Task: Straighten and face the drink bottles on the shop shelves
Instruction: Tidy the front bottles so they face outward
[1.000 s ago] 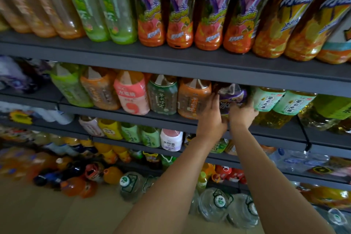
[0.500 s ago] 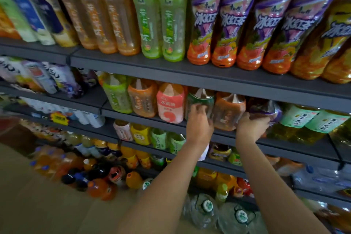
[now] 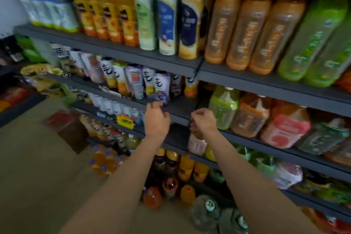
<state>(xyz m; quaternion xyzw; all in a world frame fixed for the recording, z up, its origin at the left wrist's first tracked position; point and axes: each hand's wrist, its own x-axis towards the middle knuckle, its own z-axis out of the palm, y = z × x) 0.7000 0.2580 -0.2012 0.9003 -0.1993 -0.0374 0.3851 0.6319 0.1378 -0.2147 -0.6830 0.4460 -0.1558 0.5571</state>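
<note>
My left hand (image 3: 156, 119) hovers in front of the dark shelf edge (image 3: 178, 118), its fingers half bent just below a purple-and-white bottle (image 3: 161, 86) and gripping nothing. My right hand (image 3: 204, 122) hangs a little to the right with its fingers curled in and nothing in them. It is just left of a green-labelled squat bottle (image 3: 224, 106). That bottle starts a row with an orange bottle (image 3: 250, 118) and a pink-labelled bottle (image 3: 284, 129). The picture is motion-blurred.
Tall orange tea bottles (image 3: 247, 26) and green ones (image 3: 313, 40) fill the top shelf (image 3: 266, 83). Slim white bottles (image 3: 117, 76) stand on the left bay's shelf. Large water jugs (image 3: 207, 213) and orange soda bottles (image 3: 152, 195) sit on the floor below my arms.
My view has swung left along the shelves. Both hands have let go of the squat bottles they touched and now hang in front of the gap between the two bays.
</note>
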